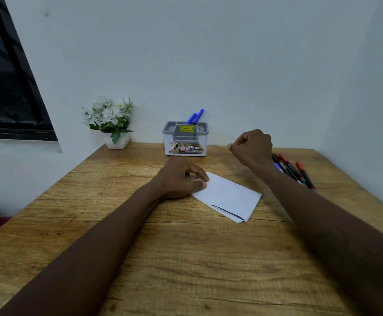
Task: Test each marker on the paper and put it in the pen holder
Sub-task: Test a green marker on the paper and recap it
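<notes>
A folded white paper [229, 197] lies in the middle of the wooden table [140, 247], with a dark line near its front edge. My left hand [181, 179] rests on the paper's left corner, fingers relaxed and pressing it down. My right hand [253, 148] hovers above the table to the right of the pen holder [185, 139], fingers curled and holding nothing. The grey and white pen holder stands at the back by the wall with two blue-capped markers [196, 117] in it. Several loose markers [293, 171] with red, blue and black caps lie at the right, partly hidden behind my right forearm.
A small white pot of artificial white flowers [110, 120] stands at the table's back left corner. White walls close in behind and on the right. A dark window [6, 87] is on the left wall.
</notes>
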Action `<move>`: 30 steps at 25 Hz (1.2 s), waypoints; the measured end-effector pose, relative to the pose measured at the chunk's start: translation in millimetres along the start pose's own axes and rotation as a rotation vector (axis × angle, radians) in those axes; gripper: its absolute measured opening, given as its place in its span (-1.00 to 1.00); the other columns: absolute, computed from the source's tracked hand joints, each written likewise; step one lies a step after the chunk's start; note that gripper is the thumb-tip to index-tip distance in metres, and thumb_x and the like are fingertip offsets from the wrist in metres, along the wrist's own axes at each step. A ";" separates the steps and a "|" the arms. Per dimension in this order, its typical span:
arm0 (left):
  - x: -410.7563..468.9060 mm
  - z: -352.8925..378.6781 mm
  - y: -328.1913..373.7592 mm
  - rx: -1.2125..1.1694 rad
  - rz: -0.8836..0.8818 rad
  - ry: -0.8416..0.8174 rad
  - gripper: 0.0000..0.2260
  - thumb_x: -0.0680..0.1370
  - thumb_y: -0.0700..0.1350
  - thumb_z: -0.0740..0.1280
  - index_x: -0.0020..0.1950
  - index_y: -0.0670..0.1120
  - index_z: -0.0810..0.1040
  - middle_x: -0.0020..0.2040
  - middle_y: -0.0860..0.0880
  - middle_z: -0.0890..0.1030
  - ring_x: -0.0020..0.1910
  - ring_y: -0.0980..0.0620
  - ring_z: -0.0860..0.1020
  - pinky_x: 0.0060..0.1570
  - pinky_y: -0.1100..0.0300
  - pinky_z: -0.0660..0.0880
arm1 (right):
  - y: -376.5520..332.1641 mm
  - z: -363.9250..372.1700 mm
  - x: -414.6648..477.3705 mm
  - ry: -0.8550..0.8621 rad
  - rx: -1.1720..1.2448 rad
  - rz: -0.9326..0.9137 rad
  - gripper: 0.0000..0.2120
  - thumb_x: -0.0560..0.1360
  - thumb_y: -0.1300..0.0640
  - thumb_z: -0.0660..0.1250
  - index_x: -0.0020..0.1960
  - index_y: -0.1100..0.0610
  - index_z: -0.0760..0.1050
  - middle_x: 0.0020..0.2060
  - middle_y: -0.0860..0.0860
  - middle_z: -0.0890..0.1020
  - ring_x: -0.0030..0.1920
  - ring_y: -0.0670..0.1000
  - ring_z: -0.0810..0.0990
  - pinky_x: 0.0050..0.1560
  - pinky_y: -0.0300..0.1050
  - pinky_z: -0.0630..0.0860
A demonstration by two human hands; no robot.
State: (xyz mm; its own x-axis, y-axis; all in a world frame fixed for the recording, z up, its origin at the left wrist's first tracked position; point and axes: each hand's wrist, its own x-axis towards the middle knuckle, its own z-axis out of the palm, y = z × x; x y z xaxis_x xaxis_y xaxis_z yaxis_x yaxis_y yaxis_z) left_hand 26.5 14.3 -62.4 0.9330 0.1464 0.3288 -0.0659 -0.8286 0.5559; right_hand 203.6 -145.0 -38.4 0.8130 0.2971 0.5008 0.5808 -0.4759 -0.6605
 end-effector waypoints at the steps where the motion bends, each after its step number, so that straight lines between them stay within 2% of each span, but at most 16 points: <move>1: -0.1 0.5 0.6 0.002 0.003 0.005 -0.85 0.45 -0.04 0.55 0.00 0.07 0.77 0.06 0.17 0.72 -0.19 0.15 0.62 -0.11 0.28 0.55 | 5.6 -5.6 -1.1 -0.021 -0.083 0.028 -0.91 0.33 0.12 0.55 -0.27 0.10 0.67 -0.35 -0.03 0.67 -0.26 -0.02 0.64 -0.21 -0.20 0.51; 4: -0.6 2.9 2.4 0.011 0.010 0.016 -0.86 0.44 -0.01 0.57 -0.02 0.08 0.77 0.02 0.17 0.73 -0.26 0.19 0.59 -0.16 0.30 0.56 | 17.1 -22.0 -3.3 -0.053 -0.285 0.091 -0.80 0.24 0.09 0.53 -0.21 0.15 0.60 -0.27 0.07 0.66 -0.19 0.13 0.66 -0.23 -0.13 0.56; 8: -1.6 3.6 4.9 0.010 -0.004 0.024 -0.82 0.41 0.07 0.58 -0.03 0.07 0.76 -0.04 0.21 0.71 -0.23 0.16 0.60 -0.17 0.30 0.56 | 19.3 -35.8 -9.2 -0.134 -0.454 0.142 -0.63 0.33 0.00 0.61 -0.17 0.16 0.47 -0.16 0.11 0.62 -0.04 0.19 0.65 -0.20 -0.06 0.51; 12: -1.9 2.4 6.9 -0.004 -0.011 0.021 -0.81 0.40 0.07 0.59 -0.03 0.05 0.77 -0.05 0.19 0.72 -0.22 0.13 0.61 -0.18 0.27 0.56 | 15.8 -37.5 -11.2 -0.148 -0.493 0.170 -0.66 0.41 0.06 0.54 -0.24 0.13 0.37 -0.15 0.12 0.58 -0.04 0.18 0.61 -0.18 -0.05 0.48; 15: -3.1 2.1 8.3 -0.043 -0.025 0.030 -0.84 0.38 0.06 0.62 -0.11 0.04 0.77 -0.17 0.20 0.72 -0.29 0.23 0.59 -0.22 0.32 0.54 | 8.7 -39.2 -12.4 -0.185 -0.522 0.190 -0.73 0.45 0.03 0.48 -0.14 0.15 0.44 -0.15 0.10 0.55 -0.04 0.16 0.59 -0.14 -0.05 0.50; 18: -4.3 1.4 9.6 -0.087 -0.019 0.036 -0.87 0.38 0.00 0.63 -0.14 0.01 0.77 -0.24 0.16 0.72 -0.33 0.22 0.58 -0.25 0.24 0.56 | 3.9 -40.1 -13.4 -0.194 -0.563 0.183 -0.71 0.38 -0.04 0.48 -0.12 0.14 0.49 -0.14 0.07 0.60 -0.05 0.14 0.63 -0.14 -0.06 0.50; 21: -4.2 1.0 10.8 -0.121 -0.018 0.221 -0.77 0.40 -0.04 0.61 0.03 0.02 0.75 -0.18 0.14 0.72 -0.23 0.16 0.63 -0.14 0.29 0.59 | 4.1 -35.6 -11.6 -0.206 -0.402 0.009 -0.74 0.34 -0.07 0.45 -0.25 0.14 0.59 -0.30 0.04 0.65 -0.22 0.09 0.65 -0.29 -0.10 0.46; 23: -2.8 -2.4 10.3 -0.095 -0.020 0.390 -0.67 0.45 -0.04 0.57 0.21 0.09 0.69 0.01 0.20 0.70 -0.06 0.23 0.61 -0.01 0.39 0.53 | -2.6 -29.7 -14.5 -0.361 -0.223 -0.163 -0.77 0.47 0.00 0.45 -0.22 0.16 0.64 -0.30 0.02 0.67 -0.27 0.00 0.65 -0.36 -0.09 0.49; 24: -2.0 -4.5 9.6 -0.064 -0.008 0.430 -0.62 0.48 -0.05 0.53 0.29 0.11 0.64 0.10 0.23 0.66 0.02 0.27 0.58 0.06 0.42 0.49 | -9.3 -25.7 -19.0 -0.462 -0.154 -0.235 -0.78 0.53 0.03 0.44 -0.15 0.19 0.65 -0.28 0.02 0.69 -0.30 -0.08 0.64 -0.37 -0.19 0.49; 26: -1.3 -5.4 5.8 0.052 0.044 0.415 -0.61 0.54 -0.08 0.47 0.37 0.11 0.59 0.22 0.21 0.61 0.14 0.28 0.52 0.20 0.35 0.41 | -21.5 -14.9 -29.1 -0.555 -0.066 -0.356 -0.80 0.60 0.05 0.42 -0.08 0.18 0.66 -0.29 -0.01 0.72 -0.39 -0.19 0.56 -0.36 -0.33 0.42; 27: -1.1 -4.2 2.8 0.117 0.062 0.378 -0.65 0.57 -0.08 0.42 0.36 0.09 0.60 0.24 0.15 0.64 0.18 0.22 0.52 0.21 0.27 0.41 | -25.9 -9.8 -33.3 -0.545 -0.014 -0.388 -0.80 0.61 0.05 0.42 -0.10 0.16 0.67 -0.33 -0.03 0.72 -0.42 -0.18 0.53 -0.34 -0.32 0.40; 28: -1.1 -3.4 0.9 0.162 0.072 0.344 -0.72 0.60 -0.08 0.38 0.31 0.07 0.63 0.20 0.09 0.68 0.15 0.14 0.57 0.18 0.19 0.46 | -29.1 -6.3 -36.4 -0.528 0.066 -0.382 -0.81 0.60 0.07 0.44 -0.12 0.15 0.68 -0.35 -0.01 0.71 -0.45 -0.15 0.49 -0.34 -0.30 0.40; 30: -0.6 -3.4 -1.4 0.131 0.069 0.328 -0.83 0.65 -0.08 0.32 0.08 -0.03 0.71 -0.10 0.01 0.73 -0.11 0.08 0.61 -0.03 0.10 0.53 | -31.9 -6.0 -40.1 -0.524 0.329 -0.246 -0.83 0.57 0.13 0.47 -0.15 0.20 0.69 -0.32 0.13 0.72 -0.44 -0.06 0.52 -0.40 -0.22 0.47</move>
State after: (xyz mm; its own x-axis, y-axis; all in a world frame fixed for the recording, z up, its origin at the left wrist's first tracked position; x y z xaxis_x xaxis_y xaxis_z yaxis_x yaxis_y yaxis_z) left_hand 24.8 17.2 -60.8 0.7632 0.2362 0.6014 -0.0586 -0.9017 0.4284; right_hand 152.3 -146.7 -34.0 0.5195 0.7676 0.3754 0.6674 -0.0901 -0.7393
